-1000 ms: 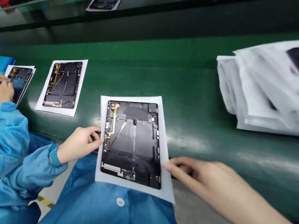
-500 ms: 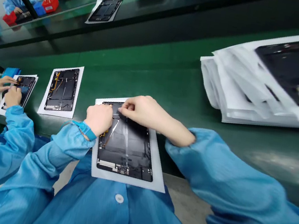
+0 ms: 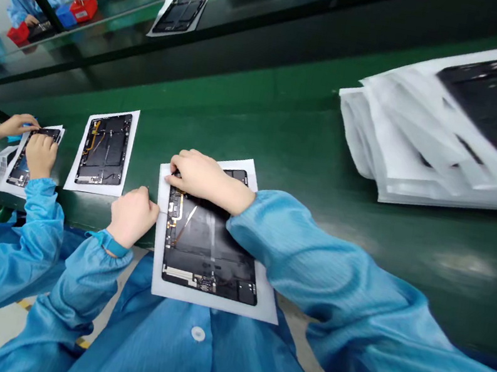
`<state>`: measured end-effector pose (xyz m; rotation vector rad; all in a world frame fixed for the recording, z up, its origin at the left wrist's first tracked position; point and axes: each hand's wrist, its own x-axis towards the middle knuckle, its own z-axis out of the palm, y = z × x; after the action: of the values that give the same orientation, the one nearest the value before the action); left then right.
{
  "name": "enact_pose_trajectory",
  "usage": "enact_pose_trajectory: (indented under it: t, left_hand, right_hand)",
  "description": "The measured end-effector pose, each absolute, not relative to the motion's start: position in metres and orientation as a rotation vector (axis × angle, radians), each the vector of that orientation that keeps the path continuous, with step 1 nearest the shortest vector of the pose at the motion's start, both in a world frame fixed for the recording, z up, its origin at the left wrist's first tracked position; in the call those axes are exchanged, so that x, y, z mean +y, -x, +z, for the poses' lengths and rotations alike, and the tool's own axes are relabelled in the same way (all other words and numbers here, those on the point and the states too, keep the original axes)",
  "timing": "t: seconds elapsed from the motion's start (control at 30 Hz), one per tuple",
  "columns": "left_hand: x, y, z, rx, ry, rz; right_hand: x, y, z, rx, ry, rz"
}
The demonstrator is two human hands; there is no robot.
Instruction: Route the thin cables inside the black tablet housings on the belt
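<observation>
An opened black tablet (image 3: 212, 250) with a yellow flex cable lies on a white sheet (image 3: 265, 300) at the near edge of the green belt. My right hand (image 3: 200, 176) rests on the tablet's far left corner, fingers curled and pressed down there. My left hand (image 3: 131, 216) is closed against the sheet's left edge, beside the tablet. What its fingers hold, if anything, is hidden.
A second opened tablet on a sheet (image 3: 103, 149) lies to the left on the green belt (image 3: 286, 129). A neighbouring person's hands (image 3: 39, 152) work on a third tablet further left. A stack of white sheets with a tablet on top (image 3: 456, 138) sits at the right.
My left hand slid off the tablet to the sheet's left edge. My right hand shifted left along the tablet's top, to its far left corner.
</observation>
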<state>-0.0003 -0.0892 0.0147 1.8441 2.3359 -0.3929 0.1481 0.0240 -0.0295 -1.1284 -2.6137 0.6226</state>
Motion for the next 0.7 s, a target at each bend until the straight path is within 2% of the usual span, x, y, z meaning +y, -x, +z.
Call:
enact_pose_trajectory:
  t: [0.17, 0.3, 0.5, 0.7]
  left_hand:
    - [-0.097, 0.002, -0.006, 2.344, -2.018, -0.215]
    - [-0.092, 0.01, -0.015, 2.054, -2.217, 0.096]
    - [-0.079, 0.018, -0.02, 1.862, -2.011, 0.343]
    - [-0.067, 0.014, -0.013, 1.898, -1.936, 0.248]
  right_hand:
    - [0.02, -0.146, -0.028, -2.535, 1.119, 0.75]
    - [0.02, -0.147, -0.028, -2.408, 1.058, 0.991]
    - [0.022, -0.152, -0.025, -2.339, 0.945, 1.213]
    - [0.023, -0.154, -0.015, -2.614, 0.893, 1.09]
